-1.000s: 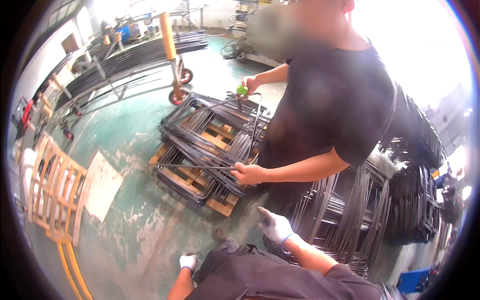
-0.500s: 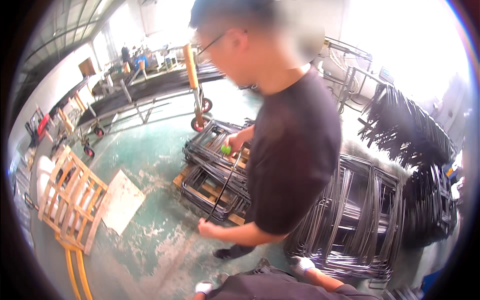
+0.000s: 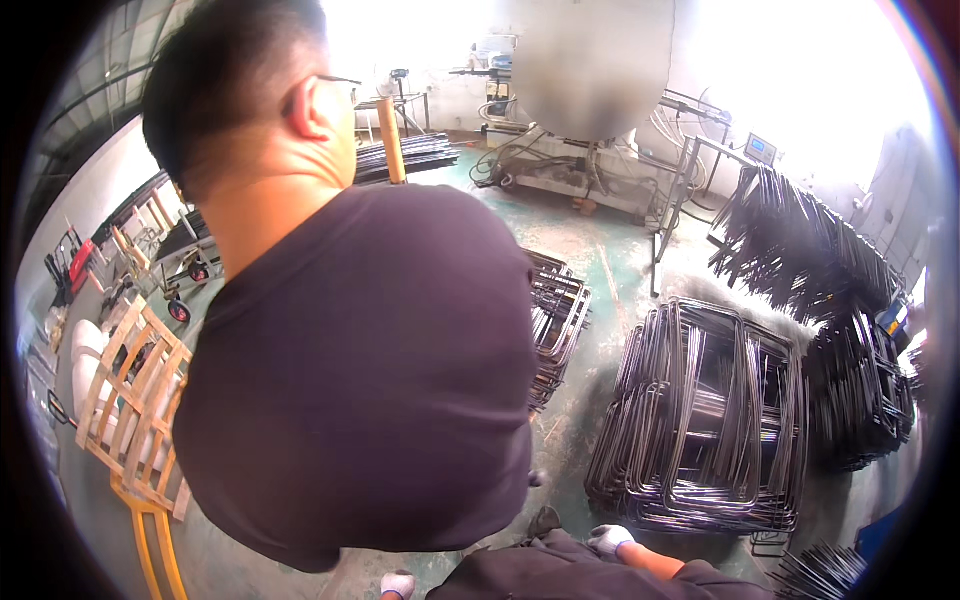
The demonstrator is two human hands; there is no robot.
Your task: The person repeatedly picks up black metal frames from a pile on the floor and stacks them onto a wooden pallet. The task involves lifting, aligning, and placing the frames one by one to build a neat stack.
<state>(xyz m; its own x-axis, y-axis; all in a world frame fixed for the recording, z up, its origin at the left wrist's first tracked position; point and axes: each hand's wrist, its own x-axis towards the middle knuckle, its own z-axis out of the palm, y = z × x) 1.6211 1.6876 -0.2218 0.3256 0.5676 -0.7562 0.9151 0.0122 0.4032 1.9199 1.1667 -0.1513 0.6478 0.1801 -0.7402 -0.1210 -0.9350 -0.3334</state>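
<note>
At the lower edge hangs my left hand [image 3: 397,584], in a white glove; its fingers are too small to make out. Held low by my right side is my right hand [image 3: 610,540], also white-gloved, with its fingers mostly turned from view. Nothing shows in either hand. Nearest to the right hand, though apart from it, leans a big stack of bent dark metal tube frames [image 3: 700,420]. A co-worker in a dark T-shirt [image 3: 370,370] stands close in front, back toward me, hiding much of the left and middle; that person's hands are hidden.
Beyond the co-worker lies a lower stack of tube frames [image 3: 555,320]. Many dark tubes hang on a rack [image 3: 800,245] at the right, above more stacked frames [image 3: 860,390]. A wooden pallet [image 3: 135,400] leans at the left beside yellow pallet-truck forks [image 3: 155,545]. A machine [image 3: 580,170] stands at the back.
The co-worker has moved left and closer, turning their back to me. The thin rod and green item in their hands are now hidden. My hands have shifted only slightly.
</note>
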